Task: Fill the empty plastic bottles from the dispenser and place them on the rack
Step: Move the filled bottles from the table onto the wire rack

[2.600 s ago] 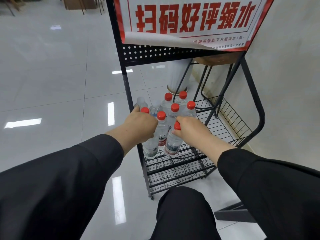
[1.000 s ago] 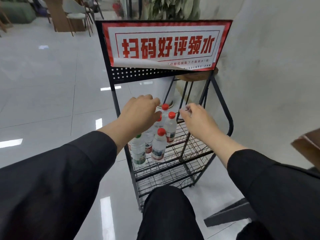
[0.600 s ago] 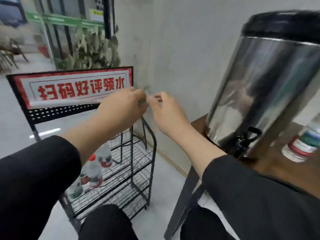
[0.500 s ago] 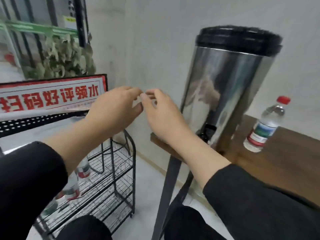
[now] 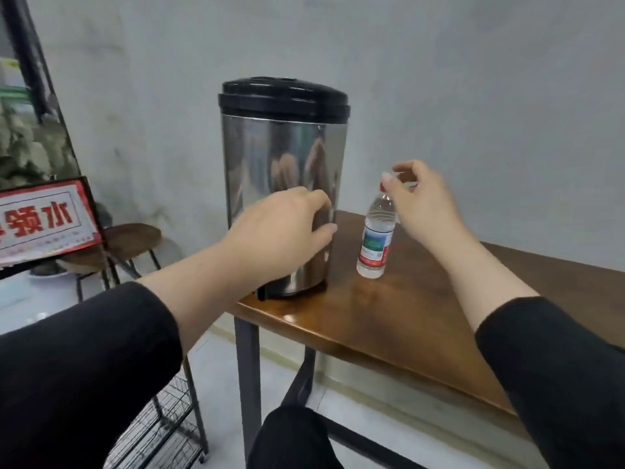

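Note:
A steel water dispenser (image 5: pixel 284 170) with a black lid stands on the left end of a brown wooden table (image 5: pixel 389 319). Its tap is hidden behind my left forearm. Just right of it a clear plastic bottle (image 5: pixel 375 242) with a red cap and a green and red label stands upright on the table. My right hand (image 5: pixel 422 204) is at the bottle's top, thumb and curled fingers pinching the cap. My left hand (image 5: pixel 287 228) hovers in front of the dispenser's body with relaxed fingers and holds nothing.
The black wire rack (image 5: pixel 162 431) stands at the lower left, beside the table leg, with its red and white sign (image 5: pixel 44 221) above. A round wooden stool (image 5: pixel 132 238) sits behind it against the grey wall. My knee (image 5: pixel 291 438) is below the table edge.
My view has swung right from the rack with its bottles to the table. Both hands left the rack; my right hand reached the bottle's cap and my left moved before the dispenser.

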The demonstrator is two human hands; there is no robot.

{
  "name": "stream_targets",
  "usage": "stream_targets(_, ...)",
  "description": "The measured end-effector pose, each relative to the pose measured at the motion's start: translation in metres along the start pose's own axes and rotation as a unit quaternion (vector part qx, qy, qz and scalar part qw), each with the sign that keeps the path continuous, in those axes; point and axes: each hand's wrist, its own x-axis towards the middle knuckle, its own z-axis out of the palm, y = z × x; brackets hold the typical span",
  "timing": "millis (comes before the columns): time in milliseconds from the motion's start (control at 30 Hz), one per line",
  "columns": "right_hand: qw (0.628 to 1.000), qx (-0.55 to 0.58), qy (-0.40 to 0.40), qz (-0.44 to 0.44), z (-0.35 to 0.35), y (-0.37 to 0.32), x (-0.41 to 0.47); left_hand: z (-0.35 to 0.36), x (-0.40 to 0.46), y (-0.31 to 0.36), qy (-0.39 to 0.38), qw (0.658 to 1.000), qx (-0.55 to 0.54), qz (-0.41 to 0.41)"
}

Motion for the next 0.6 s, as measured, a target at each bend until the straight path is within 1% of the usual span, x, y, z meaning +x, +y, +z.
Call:
stream_targets(133, 0.994, -0.089, -0.057, 0.038, 0.008, 0.027, 0.034, 0.009, 0.017, -0.001, -0.017, 1.0, 0.007, -0.026)
stream_targets(267, 0.974, -0.174, -0.129, 0.065, 0.023, 0.037, 0.063, 0.016, 0.025, -0.012, -0.044, 0.998, 0.029, -0.039)
stream_targets(333, 0.965, -0.205, -0.151, 0.067, 0.029, 0.04, 0.076, 0.017, 0.025, -0.02, -0.042, 0.998, 0.023, -0.042)
stream_targets(433, 0.955, -0.237, -0.165, 0.058, 0.038, 0.043, 0.091, 0.016, 0.023, -0.03, -0.029, 0.998, 0.013, -0.048)
stream_targets(600, 0.936, -0.297, -0.172, 0.077, 0.042, 0.04, 0.101, 0.011, 0.018, -0.045, 0.011, 0.999, 0.01, -0.044)
